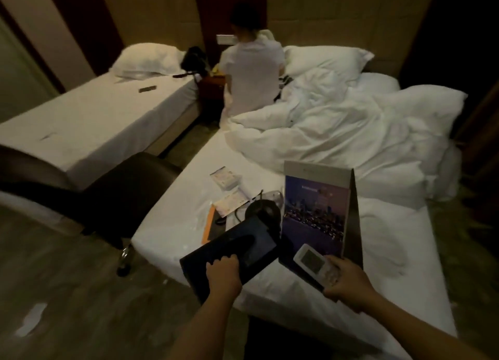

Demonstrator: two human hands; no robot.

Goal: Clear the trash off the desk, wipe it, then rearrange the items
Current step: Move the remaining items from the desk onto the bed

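L hand (pixel 222 272) is gripping the dark tray (pixel 237 241) by its near long edge, fingers curling over onto the top face, thumb hidden. R hand (pixel 348 284) is holding the white remote (pixel 310 261) by its lower end, fingers wrapping round it; can't tell if it's also catching the base of the tent card (pixel 316 206) right behind. The desk isn't showing. Its items are lying heaped on the near corner of the bed (pixel 167 224), straight ahead and just beyond both hands. Tray's long axis is running diagonal, near-left to far-right, its far end overlapping the black round thing (pixel 263 211) in view. Remote is pointing up-left toward the tray, w/ a narrow gap btwn them. Tent card is standing upright on the R side. Further out, L of centre, the loose papers (pixel 231 201), small card box (pixel 225 179) and orange-edged booklet (pixel 209 224) are lying flat, so L hand is sitting nearer those, R hand nearer the card. Both hands are full, so prob. one load is needing setting down first.
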